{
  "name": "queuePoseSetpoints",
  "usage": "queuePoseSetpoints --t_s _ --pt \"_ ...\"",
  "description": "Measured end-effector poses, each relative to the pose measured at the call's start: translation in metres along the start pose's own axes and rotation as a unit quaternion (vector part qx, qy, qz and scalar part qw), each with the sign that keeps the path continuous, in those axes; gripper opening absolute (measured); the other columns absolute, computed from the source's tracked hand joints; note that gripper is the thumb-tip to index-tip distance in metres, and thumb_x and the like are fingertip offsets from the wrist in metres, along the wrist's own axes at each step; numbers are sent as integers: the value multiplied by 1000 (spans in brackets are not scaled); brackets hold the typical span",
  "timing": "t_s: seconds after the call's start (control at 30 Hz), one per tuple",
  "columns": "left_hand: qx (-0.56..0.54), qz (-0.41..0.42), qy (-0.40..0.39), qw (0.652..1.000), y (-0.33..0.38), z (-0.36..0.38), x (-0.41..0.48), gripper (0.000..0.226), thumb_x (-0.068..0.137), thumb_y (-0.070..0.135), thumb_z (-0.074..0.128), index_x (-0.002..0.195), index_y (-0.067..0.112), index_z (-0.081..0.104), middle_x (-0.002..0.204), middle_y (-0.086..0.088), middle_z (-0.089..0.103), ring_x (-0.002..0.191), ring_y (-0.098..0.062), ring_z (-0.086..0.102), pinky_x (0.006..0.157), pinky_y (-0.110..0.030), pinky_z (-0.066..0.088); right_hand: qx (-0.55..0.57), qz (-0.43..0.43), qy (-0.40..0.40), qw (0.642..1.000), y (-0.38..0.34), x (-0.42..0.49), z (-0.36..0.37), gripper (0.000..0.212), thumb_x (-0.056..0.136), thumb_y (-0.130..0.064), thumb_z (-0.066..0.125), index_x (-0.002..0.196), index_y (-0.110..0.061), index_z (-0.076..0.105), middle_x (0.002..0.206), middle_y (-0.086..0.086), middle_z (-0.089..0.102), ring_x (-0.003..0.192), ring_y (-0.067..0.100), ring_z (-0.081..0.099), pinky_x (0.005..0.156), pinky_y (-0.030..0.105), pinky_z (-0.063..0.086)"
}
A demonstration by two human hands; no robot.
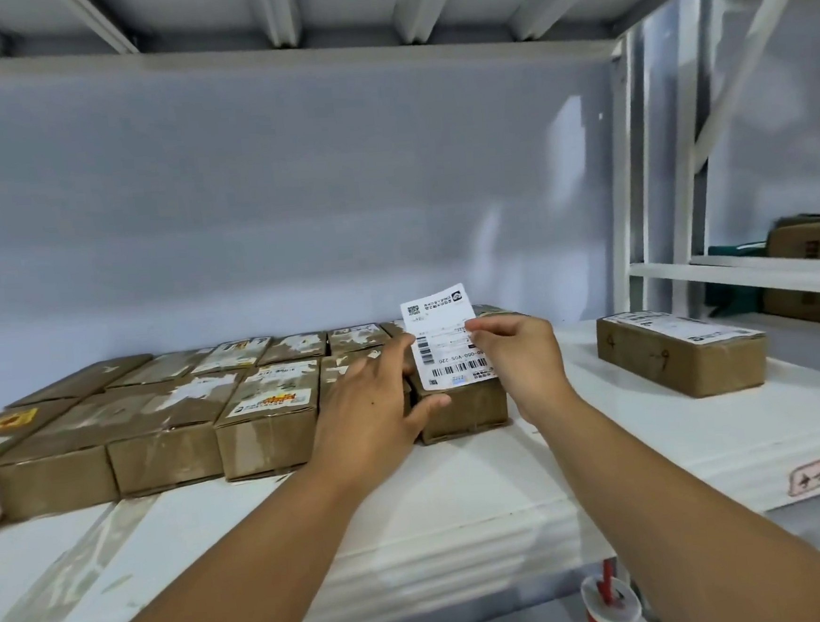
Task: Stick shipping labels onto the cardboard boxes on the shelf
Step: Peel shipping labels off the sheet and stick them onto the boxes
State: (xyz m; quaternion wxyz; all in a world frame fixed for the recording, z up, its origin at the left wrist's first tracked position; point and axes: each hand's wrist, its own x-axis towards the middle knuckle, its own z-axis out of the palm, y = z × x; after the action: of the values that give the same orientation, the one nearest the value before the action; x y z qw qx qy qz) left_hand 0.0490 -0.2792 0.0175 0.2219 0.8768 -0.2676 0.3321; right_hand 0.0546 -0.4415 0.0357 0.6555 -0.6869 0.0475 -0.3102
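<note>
held two bare forearms up from the bottom edge, nearest of all. pinched the shipping label by its right edge between thumb and fingers of the right hand, printed side and barcodes toward the camera, lower end down on the top of the cardboard box, upper end lifted clear of it. rested the left hand flat just beside the sheet, fingers straight and released across the neighbouring lids, thumb stretched against that same carton's front upper edge; could not tell whether the fingertips touched the paper's left edge. hid part of the cartons behind with that hand.

found the carton at the right end of a tight block of boxes, two rows deep on the white shelf, many scarred with torn paper and tape. saw a lone labelled box well apart to the right on the same board. noted a pink sticker on the front lip, a red-and-white cup with a straw below between the forearms, and, past a white upright post, more brown cartons on the next rack.
</note>
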Motion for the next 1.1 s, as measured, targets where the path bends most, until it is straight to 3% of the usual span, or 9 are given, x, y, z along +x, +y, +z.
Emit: queuePoseSetpoints --t_s 0.3,0.47,0.57,0.67,0.77,0.87,0.93,1.0,1.1 --pt "-6 5 6 1000 -6 4 0 55 86 53 53 134 28 42 124 8 58 119 -14 43 96 -29 36 -43 -32 -24 998 1 -1 1 21 91 -3 55 103 -7 71 96 3 69 82 13 65 74 20 53" --pt "-39 -5 16 999 -4 0 -1 55 90 52 48 138 30 33 123 13 58 121 -12 39 95 -27 32 62 -23 13 998 -2 1 -2 20 89 -3 58 89 -19 70 88 -4 70 81 15 68 77 30 56" --pt "-66 -7 42 997 0 -4 -2 49 94 46 41 139 27 32 124 10 57 123 -12 38 91 -26 31 188 27 -20 982 -8 -2 -6 24 90 4 53 95 -17 65 90 4 68 80 21 66 74 34 55" --pt "-79 6 126 989 2 -9 -1 41 97 37 38 136 22 38 121 3 56 114 -16 47 89 -30 37 196 33 -81 977 -13 -5 -10 28 91 2 53 101 -22 65 97 13 69 78 24 65 63 33 54" --pt "-206 -49 192 958 1 -18 3 45 93 45 38 129 19 42 110 2 56 95 -10 56 78 -25 45 134 7 -116 984 -14 -8 -11 25 90 -1 58 105 -19 67 99 9 71 76 18 66 61 28 53" --pt "-422 -168 171 874 -3 -28 9 50 76 60 47 109 21 52 96 2 64 85 -14 64 77 -26 50 107 -21 -122 987 -15 -10 -13 24 88 -2 61 100 -21 68 88 3 73 70 13 67 57 24 51" --pt "-506 -203 144 826 -6 -34 13 45 70 56 57 91 17 62 81 1 67 74 -15 64 74 -31 53 101 -29 -128 986 -15 -11 -13 23 86 -1 63 97 -20 68 85 0 74 68 12 68 57 23 52" --pt "-533 -202 103 816 -3 -37 14 28 75 40 65 86 14 65 73 1 70 67 -14 65 65 -28 55 85 -34 -142 986 -15 -12 -12 21 85 0 64 97 -17 69 83 0 74 68 12 69 57 22 52" --pt "-513 -171 47 840 5 -38 12 5 82 15 66 88 14 66 75 1 71 68 -9 67 62 -26 56 76 -31 -162 983 -16 -16 -9 20 84 2 65 96 -13 69 82 2 74 66 11 68 57 20 53"
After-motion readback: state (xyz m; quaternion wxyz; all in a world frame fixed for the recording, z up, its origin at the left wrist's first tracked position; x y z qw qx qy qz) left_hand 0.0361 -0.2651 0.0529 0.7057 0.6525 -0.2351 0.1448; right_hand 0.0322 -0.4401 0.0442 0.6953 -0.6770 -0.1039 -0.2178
